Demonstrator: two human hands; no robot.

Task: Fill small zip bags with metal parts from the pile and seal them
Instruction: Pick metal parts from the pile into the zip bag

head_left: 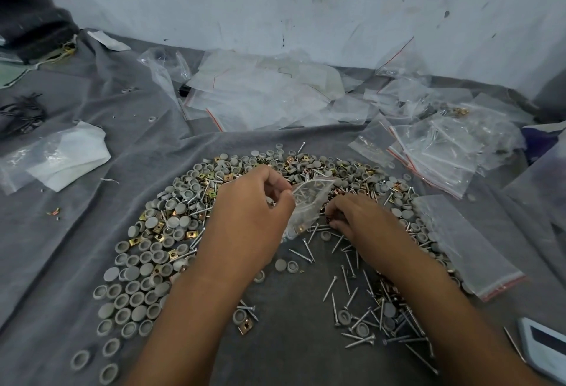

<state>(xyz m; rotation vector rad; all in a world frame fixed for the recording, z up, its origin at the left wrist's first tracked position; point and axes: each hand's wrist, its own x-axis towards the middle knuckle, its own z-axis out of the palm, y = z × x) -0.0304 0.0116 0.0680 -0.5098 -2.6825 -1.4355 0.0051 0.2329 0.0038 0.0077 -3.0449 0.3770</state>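
Observation:
My left hand [254, 202] pinches the rim of a small clear zip bag [307, 202] that hangs between my hands and holds a few screws and a brass nut. My right hand [356, 217] lies just right of the bag, fingers curled down on small parts in the pile [183, 226]. That pile curves around both hands on the grey cloth [92, 248]: grey round caps, square brass nuts and silver screws [346, 278]. What my right fingertips pinch is too small to name.
Empty zip bags with red strips lie in a heap at the back [260, 94]. Filled bags are stacked at the right [435, 153], and one flat empty bag [465, 244] lies beside the pile. A white device [542, 346] sits at the lower right corner. A wall rises behind.

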